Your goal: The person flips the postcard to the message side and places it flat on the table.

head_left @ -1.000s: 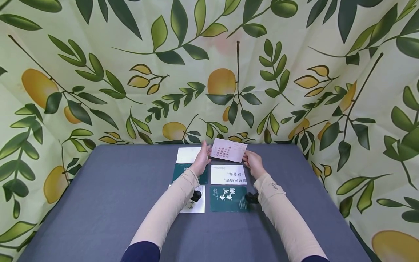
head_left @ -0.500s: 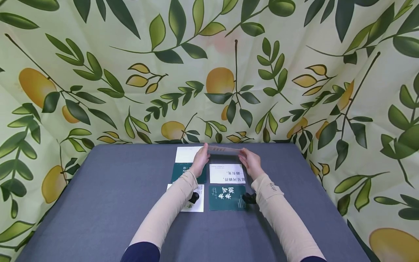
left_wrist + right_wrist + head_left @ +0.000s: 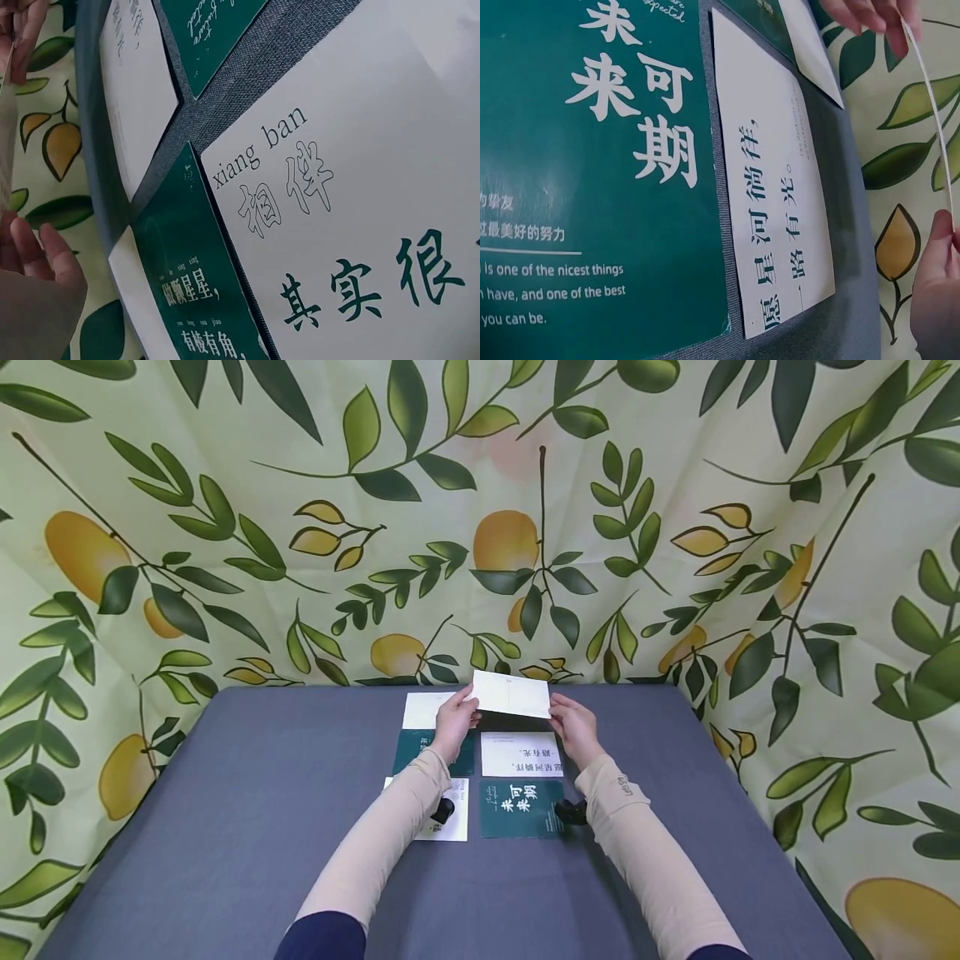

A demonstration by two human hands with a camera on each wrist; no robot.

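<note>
A postcard (image 3: 512, 695) is held up over the far edge of the table, its pale, mostly blank side with a faint middle line facing the head camera. My left hand (image 3: 454, 724) pinches its left end; my right hand (image 3: 576, 729) pinches the right end. The right wrist view shows the same postcard (image 3: 934, 112) almost edge-on. Below it lies a white card with dark lettering (image 3: 521, 754), and nearer is a green card with white characters (image 3: 521, 808). My left forearm partly covers a second green card (image 3: 408, 749) and a white lettered card (image 3: 456, 817).
At the far left of the cards lies a blank white card (image 3: 424, 710). Grey cloth covers the table (image 3: 255, 810). A leaf-and-fruit patterned curtain (image 3: 427, 552) rises right behind the table's far edge and along both sides.
The postcard's pink lettered side faced the head camera at first. It was then tipped nearly edge-on, and now its pale side shows. Both hands kept their hold; the cards on the table stayed put.
</note>
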